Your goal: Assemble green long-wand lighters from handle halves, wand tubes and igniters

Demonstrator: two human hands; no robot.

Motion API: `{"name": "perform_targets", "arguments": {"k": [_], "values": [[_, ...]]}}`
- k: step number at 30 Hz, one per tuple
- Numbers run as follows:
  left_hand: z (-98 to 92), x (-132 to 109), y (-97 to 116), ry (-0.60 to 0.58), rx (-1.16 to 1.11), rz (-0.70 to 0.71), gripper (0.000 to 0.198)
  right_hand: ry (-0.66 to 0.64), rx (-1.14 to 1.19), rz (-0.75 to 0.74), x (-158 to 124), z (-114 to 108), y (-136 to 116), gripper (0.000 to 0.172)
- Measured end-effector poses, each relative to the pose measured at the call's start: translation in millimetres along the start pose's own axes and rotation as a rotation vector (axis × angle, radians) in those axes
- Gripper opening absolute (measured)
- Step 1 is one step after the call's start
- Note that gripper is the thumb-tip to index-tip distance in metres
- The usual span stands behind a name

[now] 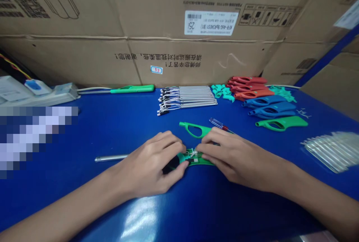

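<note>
Between my hands lies an opened green lighter shell (206,162), its inner parts exposed. My left hand (158,159) grips its left end, thumb and fingers closed around it near a teal piece (181,156) and a small black part with a white end (193,160). A silver metal tube (110,158) sticks out to the left from under that hand. With fingers bent together, my right hand (231,154) pinches the shell's right part; its fingertips partly hide thin white wires. Just beyond lie another green shell half (192,130) and a screwdriver (219,124) with a clear and red handle.
Metal tubes with wires (195,96) lie at the back beside teal pieces (223,91). Red shells (248,83), blue shells (270,110) and a green shell (286,122) lie right. Clear tubes (333,150) sit far right. A green lighter (137,89) and power strip (42,98) are back left, before cardboard (157,17).
</note>
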State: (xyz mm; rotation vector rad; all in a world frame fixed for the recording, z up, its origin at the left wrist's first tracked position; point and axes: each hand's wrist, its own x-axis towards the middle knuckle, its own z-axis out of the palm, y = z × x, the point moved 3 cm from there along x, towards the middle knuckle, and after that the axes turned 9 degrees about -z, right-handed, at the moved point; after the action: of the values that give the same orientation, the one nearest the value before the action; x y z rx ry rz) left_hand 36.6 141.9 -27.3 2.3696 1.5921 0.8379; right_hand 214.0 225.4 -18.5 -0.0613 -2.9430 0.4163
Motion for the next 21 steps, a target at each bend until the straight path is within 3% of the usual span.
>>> {"name": "perform_targets", "arguments": {"k": [12, 21], "values": [[-0.8, 1.2, 0.5, 0.051, -0.011, 0.039, 0.012, 0.001, -0.028, -0.034, 2.5, 0.5, -0.5, 0.025], [-1.3, -0.6, -1.2, 0.040, 0.018, -0.007, 0.013, -0.007, -0.086, -0.060, 1.2, 0.0, -4.5, 0.024]]}}
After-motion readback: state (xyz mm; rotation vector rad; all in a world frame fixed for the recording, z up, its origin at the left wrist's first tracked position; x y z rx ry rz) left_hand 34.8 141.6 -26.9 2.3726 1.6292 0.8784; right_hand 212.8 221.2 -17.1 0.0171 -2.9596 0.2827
